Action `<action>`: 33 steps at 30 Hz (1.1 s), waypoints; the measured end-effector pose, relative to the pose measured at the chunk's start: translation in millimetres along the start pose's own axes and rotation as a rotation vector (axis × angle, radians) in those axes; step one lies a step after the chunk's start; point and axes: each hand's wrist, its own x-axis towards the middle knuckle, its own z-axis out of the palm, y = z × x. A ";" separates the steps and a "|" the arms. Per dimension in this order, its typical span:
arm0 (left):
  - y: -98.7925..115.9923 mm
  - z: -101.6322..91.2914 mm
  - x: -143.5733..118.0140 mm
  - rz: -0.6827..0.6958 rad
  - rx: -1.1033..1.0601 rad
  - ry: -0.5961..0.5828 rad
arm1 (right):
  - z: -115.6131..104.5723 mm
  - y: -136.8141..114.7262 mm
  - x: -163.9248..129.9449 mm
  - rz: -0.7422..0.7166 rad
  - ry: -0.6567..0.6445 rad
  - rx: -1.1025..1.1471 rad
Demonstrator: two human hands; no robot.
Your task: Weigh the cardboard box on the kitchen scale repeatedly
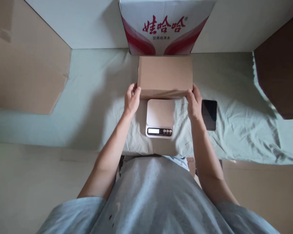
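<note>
Between my two hands is a closed brown cardboard box (165, 73). My left hand (132, 99) grips its near left corner, thumb on the edge and fingers along the side. At the near right corner my right hand (194, 101) holds it the same way. Just on my side of the box lies a white digital kitchen scale (160, 113) with a lit display and several round buttons. Whether the box rests on the cloth or is slightly raised, I cannot tell. A dark smartphone (209, 115) lies flat beside my right wrist.
A pale green cloth (92, 97) covers the table. Behind the box stands a white and red carton (161, 29) with red Chinese lettering, against a white wall (224, 29). Large cardboard pieces stand at the left (29, 61) and right (280, 68).
</note>
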 end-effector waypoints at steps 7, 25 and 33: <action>-9.2 -8.5 1.2 -0.013 0.035 0.041 | 1.0 1.3 -4.3 0.160 0.063 0.109; -37.7 -92.1 -91.8 0.057 -0.162 0.386 | -76.5 -5.1 -87.7 0.279 0.564 0.149; -31.0 -85.2 -98.2 0.070 -0.216 0.342 | -64.0 -12.1 -101.2 0.336 0.519 0.150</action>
